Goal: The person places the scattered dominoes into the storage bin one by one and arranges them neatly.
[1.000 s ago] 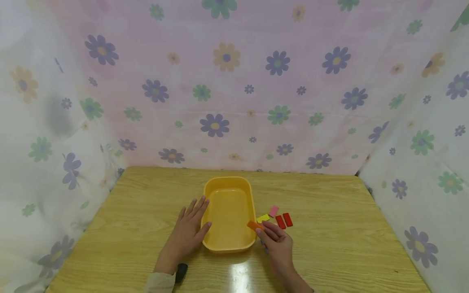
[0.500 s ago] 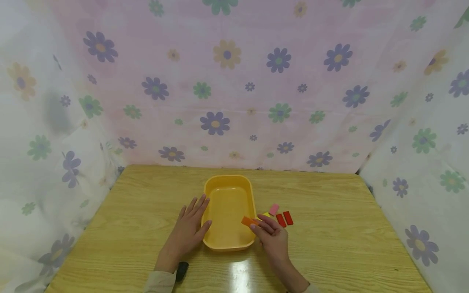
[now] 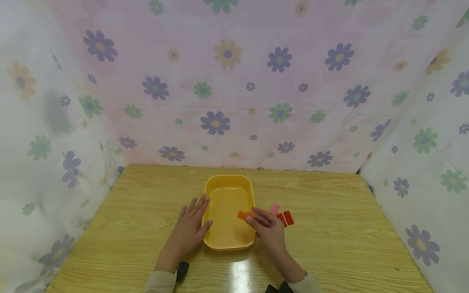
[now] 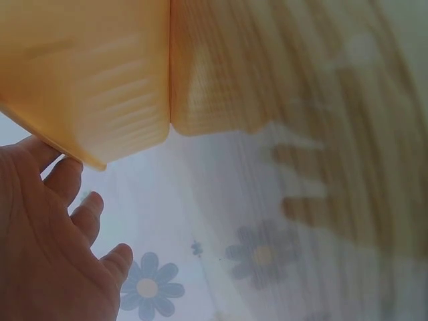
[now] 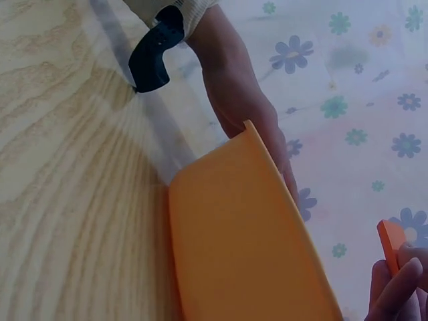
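In the head view a yellow plastic basin [image 3: 229, 247] stands mid-table. My left hand [image 3: 187, 230] lies along its left side, fingers fairly straight and touching the rim; the left wrist view shows those fingertips at the basin's edge [image 4: 80, 157]. My right hand [image 3: 272, 235] pinches a flat orange block [image 3: 244, 215] by one end between thumb and fingers, holding it over the right part of the basin. The block [image 5: 391, 241] is above the rim in the right wrist view. Beyond the right hand lie a pink block [image 3: 275, 209] and two red blocks [image 3: 289, 217].
The wood-grain table [image 3: 329, 244] runs back to a flower-printed curtain [image 3: 253, 61], with more curtain on both sides. A black wrist fitting [image 3: 182, 271] sits by the left sleeve, another [image 3: 280, 288] by the right.
The right hand has carried the orange block leftward and a little up, from the basin's right rim to over its inside. The yellow block seen before is now hidden behind that hand. The left hand stays.
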A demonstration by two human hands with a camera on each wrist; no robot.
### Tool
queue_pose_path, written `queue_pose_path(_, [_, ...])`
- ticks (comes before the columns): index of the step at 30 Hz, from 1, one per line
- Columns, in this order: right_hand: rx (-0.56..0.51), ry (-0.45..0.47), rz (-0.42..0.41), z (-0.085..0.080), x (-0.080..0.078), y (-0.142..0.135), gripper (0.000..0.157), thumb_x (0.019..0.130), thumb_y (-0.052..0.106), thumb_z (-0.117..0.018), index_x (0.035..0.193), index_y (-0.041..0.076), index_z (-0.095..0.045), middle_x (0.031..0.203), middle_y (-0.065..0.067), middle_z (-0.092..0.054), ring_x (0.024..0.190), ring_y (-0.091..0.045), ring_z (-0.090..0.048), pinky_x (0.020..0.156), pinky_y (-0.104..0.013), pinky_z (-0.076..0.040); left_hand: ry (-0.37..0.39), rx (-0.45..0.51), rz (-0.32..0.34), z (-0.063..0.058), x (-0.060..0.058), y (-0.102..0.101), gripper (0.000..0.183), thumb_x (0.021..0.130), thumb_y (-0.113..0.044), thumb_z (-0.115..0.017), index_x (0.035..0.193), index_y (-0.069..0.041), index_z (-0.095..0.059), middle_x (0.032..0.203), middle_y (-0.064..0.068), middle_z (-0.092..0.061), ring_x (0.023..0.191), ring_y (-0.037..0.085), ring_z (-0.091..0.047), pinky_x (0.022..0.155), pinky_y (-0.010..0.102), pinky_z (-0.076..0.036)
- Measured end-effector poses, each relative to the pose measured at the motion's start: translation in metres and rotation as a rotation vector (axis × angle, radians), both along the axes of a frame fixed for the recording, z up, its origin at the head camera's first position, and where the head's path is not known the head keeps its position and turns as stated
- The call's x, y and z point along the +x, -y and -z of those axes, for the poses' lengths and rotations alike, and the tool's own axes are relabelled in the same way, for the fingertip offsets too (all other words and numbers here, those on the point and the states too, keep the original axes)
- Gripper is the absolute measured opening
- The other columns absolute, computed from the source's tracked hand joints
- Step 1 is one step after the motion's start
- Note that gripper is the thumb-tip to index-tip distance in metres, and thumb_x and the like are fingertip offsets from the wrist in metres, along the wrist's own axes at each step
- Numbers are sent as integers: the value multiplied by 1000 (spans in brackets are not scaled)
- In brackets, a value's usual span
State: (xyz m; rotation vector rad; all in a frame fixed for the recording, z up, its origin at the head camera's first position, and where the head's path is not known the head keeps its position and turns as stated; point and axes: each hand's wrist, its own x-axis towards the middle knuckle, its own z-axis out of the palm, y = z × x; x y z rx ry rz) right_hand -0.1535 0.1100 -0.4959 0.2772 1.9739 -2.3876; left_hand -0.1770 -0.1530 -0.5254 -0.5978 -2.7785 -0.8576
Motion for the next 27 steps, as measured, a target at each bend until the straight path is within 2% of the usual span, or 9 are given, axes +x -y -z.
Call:
queue_pose_path(6, [3, -26, -15, -7, -11, 4, 45, 90, 13, -79, 129, -5, -65, 100, 0, -78, 83, -7, -73, 55, -18, -51, -5, -5, -4, -1, 0, 0, 66, 103, -31, -59, 160, -11, -33, 167, 8, -28, 153, 40, -24, 119, 68, -17])
queue_pose_path(15, [22, -16, -53, -18, -29, 12, 40, 92, 15, -77, 127, -2, -68, 104, -5, -78, 86, -10, -75, 60, -20, -55, 12, -10, -1, -2, 0, -1, 66, 103, -33, -58, 160, -10, -33, 167, 7, -27, 154, 39, -23, 120, 68, -16])
queue_pose_path(20, [53, -53, -75, -24, -43, 17, 39, 91, 17, -78, 124, -1, -70, 107, -9, -78, 85, -12, -76, 61, -21, -57, 17, -15, -5, -3, 1, -1, 66, 104, -34, -57, 160, -11, -32, 168, 6, -25, 154, 39, -22, 120, 68, -16])
queue_pose_path(27, [61, -70, -142, -34, -65, 25, 42, 91, 21, -79, 125, -2, -69, 110, -9, -78, 90, -14, -76, 70, -26, -60, 19, -24, -16, -4, 2, -2, 65, 104, -33, -58, 160, -11, -33, 167, 6, -27, 154, 39, -23, 121, 67, -15])
